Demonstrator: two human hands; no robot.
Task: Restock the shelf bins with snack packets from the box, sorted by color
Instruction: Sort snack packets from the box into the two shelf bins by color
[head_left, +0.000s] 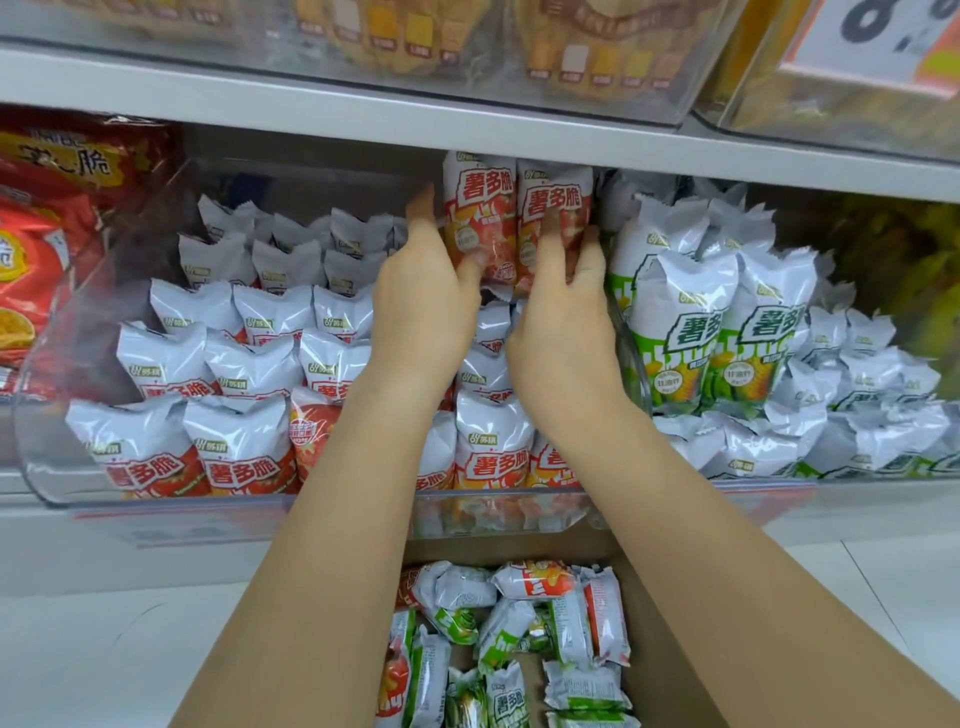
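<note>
Left hand (423, 296) and right hand (563, 312) gripping two upright red-and-white foil snack packets (517, 218) from either side, held above the clear plastic shelf bin (52, 415) of matching red packets, green-and-white packets (711, 332) in the neighbouring bin, brown cardboard box (660, 649) of mixed packets below

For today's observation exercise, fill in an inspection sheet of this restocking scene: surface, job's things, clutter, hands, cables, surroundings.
Surface: grey shelf above the clear bins.
Job's things: red bin nearly full; green bin beside it; two red packets held upright over the red bin; box below holds mixed red and green packets.
Clutter: nothing seen.
Hands: left hand and right hand both grip the red packets, fingers curled.
Cables: nothing seen.
Surroundings: red snack bags at left, price sign top right.
</note>
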